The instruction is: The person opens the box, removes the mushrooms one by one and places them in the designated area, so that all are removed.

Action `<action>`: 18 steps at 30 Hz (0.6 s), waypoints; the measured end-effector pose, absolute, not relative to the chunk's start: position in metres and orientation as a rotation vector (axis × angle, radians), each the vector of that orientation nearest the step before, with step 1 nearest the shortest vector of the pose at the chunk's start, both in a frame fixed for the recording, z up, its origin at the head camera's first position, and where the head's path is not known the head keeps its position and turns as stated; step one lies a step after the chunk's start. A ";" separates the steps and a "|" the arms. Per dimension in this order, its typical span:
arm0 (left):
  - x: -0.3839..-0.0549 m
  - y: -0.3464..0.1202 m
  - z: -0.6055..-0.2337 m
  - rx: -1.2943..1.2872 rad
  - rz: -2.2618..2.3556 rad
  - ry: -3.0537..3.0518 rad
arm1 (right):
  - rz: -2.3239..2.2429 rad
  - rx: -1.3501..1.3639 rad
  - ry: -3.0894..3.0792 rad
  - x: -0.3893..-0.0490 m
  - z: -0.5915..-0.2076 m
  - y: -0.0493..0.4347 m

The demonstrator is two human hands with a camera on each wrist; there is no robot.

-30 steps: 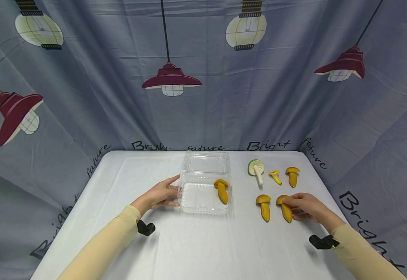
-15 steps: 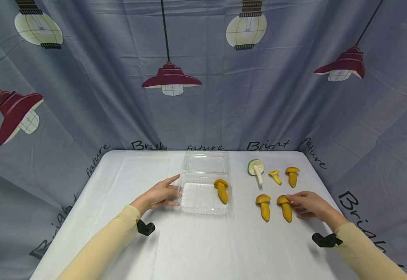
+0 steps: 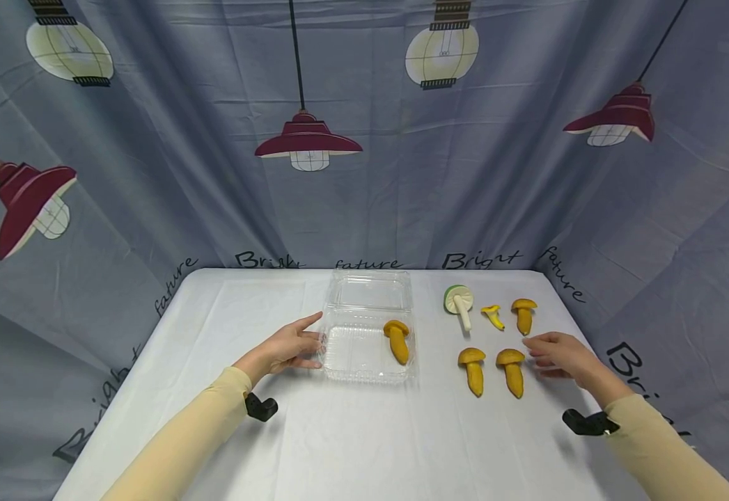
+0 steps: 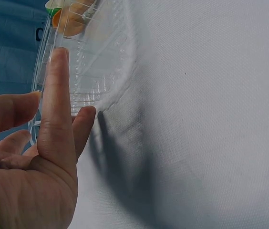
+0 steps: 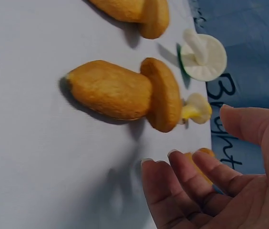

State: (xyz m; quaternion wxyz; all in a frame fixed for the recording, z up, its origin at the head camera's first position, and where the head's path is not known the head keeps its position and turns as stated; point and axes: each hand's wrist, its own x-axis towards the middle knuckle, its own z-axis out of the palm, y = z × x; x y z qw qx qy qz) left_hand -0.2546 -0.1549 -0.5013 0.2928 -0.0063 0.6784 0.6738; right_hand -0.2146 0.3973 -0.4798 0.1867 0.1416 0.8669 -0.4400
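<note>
My left hand (image 3: 289, 346) rests against the left side of the clear plastic clamshell container (image 3: 353, 355), fingers fairly straight along its wall. A brown toy mushroom (image 3: 397, 342) lies inside the container's right part. My right hand (image 3: 561, 358) holds nothing, fingers loosely spread, just right of a brown mushroom (image 3: 512, 372). In the right wrist view that mushroom (image 5: 110, 90) lies apart from the fingertips (image 5: 146, 164). Left of it is another brown mushroom (image 3: 473, 372). Behind lie a green-capped white mushroom (image 3: 459, 303), a small yellow mushroom (image 3: 493, 317) and a brown mushroom (image 3: 523, 316).
The container's lid (image 3: 369, 289) is folded back toward the table's far edge. A white cloth covers the table (image 3: 364, 438). Behind hangs a grey-blue curtain (image 3: 370, 209) printed with lamps and lettering.
My right hand has released the front-right brown mushroom and drawn back to the right. That mushroom stays lying on the table. The left hand has not moved.
</note>
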 end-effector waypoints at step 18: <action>-0.256 -0.155 -0.502 -0.020 1.782 1.814 | -1.270 0.327 2.521 -0.225 -0.462 0.376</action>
